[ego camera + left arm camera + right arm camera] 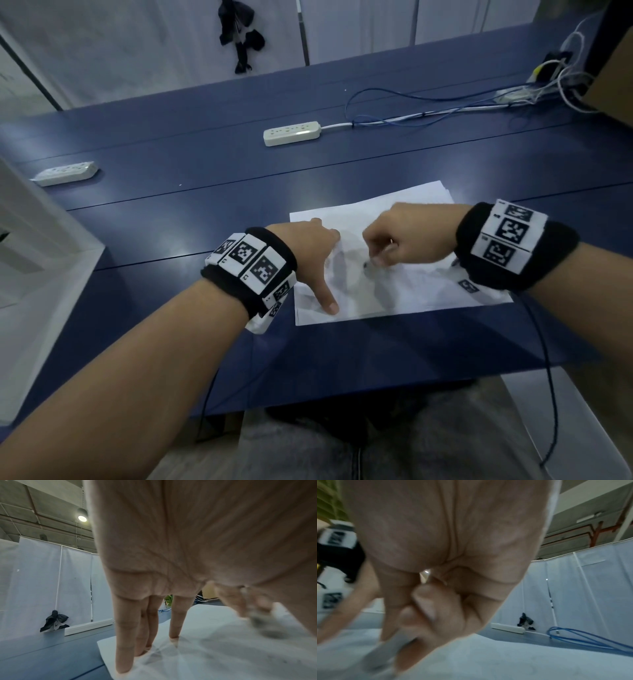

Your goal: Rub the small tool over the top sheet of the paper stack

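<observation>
Pinching a small grey eraser (371, 265), the right hand (400, 241) rubs the paper sheet (424, 205) on the table (171, 212); straight left-hand fingers (123, 642) pin the sheet's near corner. Thin, light paper likely creases easily; best held flat.

You are sitting at the surface (212, 212) with a sheet of paper (404, 205) lying on it in front of you, slightly to your right. Your left hand (308, 246) is resting on the paper's left part, your right hand (400, 240) on its middle. Behind the paper, a power strip (291, 132) is lying on the surface; a second strip (65, 173) is lying far to the left. Cables (411, 109) are trailing from the first strip toward the far right corner.
</observation>
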Motion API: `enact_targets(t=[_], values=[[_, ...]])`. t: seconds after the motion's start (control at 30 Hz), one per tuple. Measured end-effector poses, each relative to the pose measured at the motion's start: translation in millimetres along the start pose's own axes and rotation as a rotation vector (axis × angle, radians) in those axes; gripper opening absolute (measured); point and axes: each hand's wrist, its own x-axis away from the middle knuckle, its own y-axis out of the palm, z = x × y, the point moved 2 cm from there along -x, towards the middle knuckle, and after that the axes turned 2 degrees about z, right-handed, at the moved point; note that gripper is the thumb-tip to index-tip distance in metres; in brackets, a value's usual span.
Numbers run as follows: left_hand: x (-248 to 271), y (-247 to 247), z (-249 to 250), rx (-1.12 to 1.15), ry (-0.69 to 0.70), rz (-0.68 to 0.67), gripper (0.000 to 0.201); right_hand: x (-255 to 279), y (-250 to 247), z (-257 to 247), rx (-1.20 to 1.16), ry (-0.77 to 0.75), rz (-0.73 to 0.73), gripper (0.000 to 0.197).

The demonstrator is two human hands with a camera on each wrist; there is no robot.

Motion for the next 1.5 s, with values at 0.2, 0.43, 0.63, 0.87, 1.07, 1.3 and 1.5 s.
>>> enact_targets(t=[0.2,0.43,0.63,0.87,1.07,1.3,1.5], values=[[-0.9,0.5,-0.2,-0.001,0.000,0.002,0.113,0.7,2.0,-4.2,0.011,-0.010,-0.033,0.010],[-1.5,1.6,-1.6,0.008,-0.008,0.001,0.115,12.4,6.9,-5.6,-0.064,-0.052,-0.129,0.020],[-0.4,1.6,-0.8,0.008,-0.011,-0.005,0.116,-11.4,-6.1,7.9,0.020,0.053,0.106,0.017],[-2.0,2.4,-1.4,-0.009,-0.005,0.004,0.115,0.6,0.9,-6.7,-0.053,-0.012,-0.178,0.010],[-1.9,2.4,-2.4,0.014,-0.003,-0.010,0.116,-26.7,-13.7,3.8,0.023,0.040,0.143,0.016],[-2.4,2.6,-1.9,-0.001,0.005,0.013,0.115,-14.4,-0.9,-7.0,-0.040,-0.041,-0.144,0.008],[-2.0,3.1,-2.9,0.009,-0.003,0.006,0.116,-20.4,-8.6,0.6,-0.007,0.014,0.022,0.013]])
